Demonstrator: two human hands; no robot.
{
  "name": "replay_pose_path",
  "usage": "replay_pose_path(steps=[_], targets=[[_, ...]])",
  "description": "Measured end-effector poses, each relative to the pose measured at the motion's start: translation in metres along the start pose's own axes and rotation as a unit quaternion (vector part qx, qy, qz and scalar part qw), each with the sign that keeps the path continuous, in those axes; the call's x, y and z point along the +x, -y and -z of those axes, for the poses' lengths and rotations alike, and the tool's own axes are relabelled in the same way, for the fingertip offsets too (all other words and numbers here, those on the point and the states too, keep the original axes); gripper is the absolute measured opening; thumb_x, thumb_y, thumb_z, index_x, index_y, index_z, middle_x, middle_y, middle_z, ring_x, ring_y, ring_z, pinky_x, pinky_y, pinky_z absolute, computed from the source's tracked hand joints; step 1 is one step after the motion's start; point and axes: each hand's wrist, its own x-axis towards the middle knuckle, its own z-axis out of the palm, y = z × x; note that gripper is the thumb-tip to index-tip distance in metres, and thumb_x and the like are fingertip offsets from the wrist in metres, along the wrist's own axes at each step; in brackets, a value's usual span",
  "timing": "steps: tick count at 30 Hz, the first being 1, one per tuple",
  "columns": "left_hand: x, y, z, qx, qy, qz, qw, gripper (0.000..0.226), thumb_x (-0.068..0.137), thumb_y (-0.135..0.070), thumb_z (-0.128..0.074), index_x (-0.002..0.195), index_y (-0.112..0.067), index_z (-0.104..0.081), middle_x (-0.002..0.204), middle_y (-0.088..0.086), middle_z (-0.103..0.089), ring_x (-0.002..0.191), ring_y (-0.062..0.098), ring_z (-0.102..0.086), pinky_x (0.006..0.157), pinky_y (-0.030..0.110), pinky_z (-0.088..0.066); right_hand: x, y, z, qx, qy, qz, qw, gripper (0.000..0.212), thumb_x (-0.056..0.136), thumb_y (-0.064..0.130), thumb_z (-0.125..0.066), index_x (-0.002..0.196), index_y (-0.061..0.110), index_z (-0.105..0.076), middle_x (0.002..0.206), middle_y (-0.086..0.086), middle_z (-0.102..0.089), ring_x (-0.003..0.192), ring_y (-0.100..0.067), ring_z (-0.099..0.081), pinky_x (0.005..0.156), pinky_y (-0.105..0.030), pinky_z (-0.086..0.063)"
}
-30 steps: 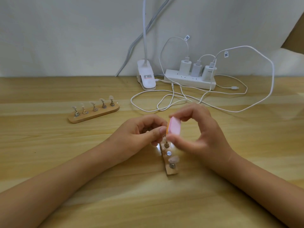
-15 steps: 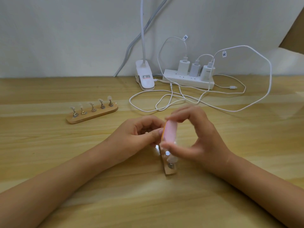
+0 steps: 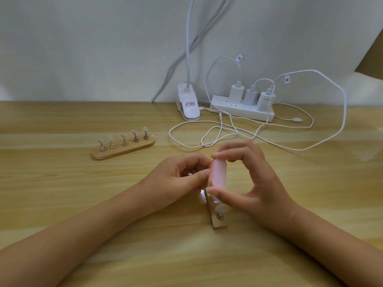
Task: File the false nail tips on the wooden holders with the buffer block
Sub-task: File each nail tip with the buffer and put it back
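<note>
My right hand [image 3: 255,183] grips a pink buffer block [image 3: 218,172] between thumb and fingers, upright over the far end of a wooden holder [image 3: 217,221] that runs away from me. A clear nail tip [image 3: 221,208] stands on a metal peg near the holder's near end. My left hand [image 3: 176,177] has its fingers curled against the block's left side, pinching something small that is mostly hidden; the pegs beneath are covered. A second wooden holder [image 3: 124,150] with several nail tips lies apart at the left.
A white power strip [image 3: 242,109] with three chargers sits at the back by the wall. White cables [image 3: 207,133] loop over the wooden table [image 3: 62,204] just behind my hands. A white clip lamp base [image 3: 188,106] stands beside the strip.
The buffer block has slid a little toward me and tilted along the holder in my right hand. My left hand has stayed in place.
</note>
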Motion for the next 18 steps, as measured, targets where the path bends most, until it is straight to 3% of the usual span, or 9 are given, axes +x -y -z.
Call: replay_pose_path(steps=[4, 9, 12, 14, 16, 18], targets=[[0.000, 0.000, 0.002, 0.004, -0.008, 0.005, 1.000, 0.015, 0.089, -0.027, -0.061, 0.092, -0.013, -0.066, 0.071, -0.005, -0.060, 0.064, 0.006, -0.055, 0.067, 0.017, -0.046, 0.003, -0.002, 0.003, 0.016, -0.029, -0.056, 0.998, 0.040, 0.079, 0.041, -0.070, 0.111, 0.020, -0.058, 0.114, -0.002, -0.061, 0.113, -0.024, -0.056, 0.095, -0.029, -0.043], [0.000, 0.001, 0.002, 0.010, -0.011, 0.005, 1.000, 0.015, 0.089, -0.019, -0.058, 0.095, -0.008, -0.066, 0.078, 0.015, -0.063, 0.073, 0.012, -0.057, 0.069, 0.022, -0.048, 0.001, 0.001, 0.000, -0.006, 0.005, -0.006, 1.000, 0.045, 0.077, 0.041, -0.076, 0.113, 0.019, -0.058, 0.116, 0.001, -0.059, 0.114, -0.022, -0.056, 0.100, -0.027, -0.039], [0.000, -0.002, 0.002, -0.011, -0.014, 0.008, 1.000, 0.014, 0.091, -0.022, -0.061, 0.093, -0.009, -0.066, 0.069, -0.009, -0.063, 0.065, 0.006, -0.055, 0.066, 0.018, -0.047, 0.007, -0.005, 0.004, 0.020, -0.039, -0.118, 0.992, 0.041, 0.079, 0.044, -0.079, 0.108, 0.020, -0.062, 0.114, 0.005, -0.061, 0.115, -0.021, -0.056, 0.096, -0.027, -0.043], [-0.001, -0.002, 0.002, -0.023, -0.012, 0.006, 1.000, 0.018, 0.087, -0.021, -0.058, 0.094, -0.005, -0.065, 0.069, -0.013, -0.064, 0.064, 0.003, -0.056, 0.065, 0.016, -0.047, 0.008, -0.008, 0.008, 0.065, -0.059, -0.197, 0.977, 0.038, 0.077, 0.045, -0.075, 0.107, 0.026, -0.062, 0.114, 0.006, -0.064, 0.116, -0.018, -0.057, 0.098, -0.031, -0.046], [-0.001, -0.002, 0.001, -0.029, -0.014, 0.003, 0.999, 0.020, 0.086, -0.021, -0.058, 0.094, -0.004, -0.065, 0.068, -0.012, -0.064, 0.064, 0.003, -0.056, 0.064, 0.016, -0.047, 0.008, -0.008, 0.010, 0.123, -0.078, -0.217, 0.965, 0.037, 0.078, 0.046, -0.078, 0.108, 0.032, -0.063, 0.115, 0.010, -0.065, 0.114, -0.014, -0.059, 0.100, -0.038, -0.048], [-0.001, -0.002, 0.001, -0.040, -0.021, 0.006, 0.999, 0.019, 0.085, -0.022, -0.058, 0.092, -0.006, -0.065, 0.066, -0.010, -0.063, 0.064, 0.004, -0.056, 0.064, 0.016, -0.047, 0.007, -0.004, 0.011, 0.134, -0.073, -0.178, 0.972, 0.038, 0.077, 0.043, -0.076, 0.111, 0.033, -0.061, 0.116, 0.009, -0.065, 0.114, -0.017, -0.060, 0.098, -0.042, -0.049]])
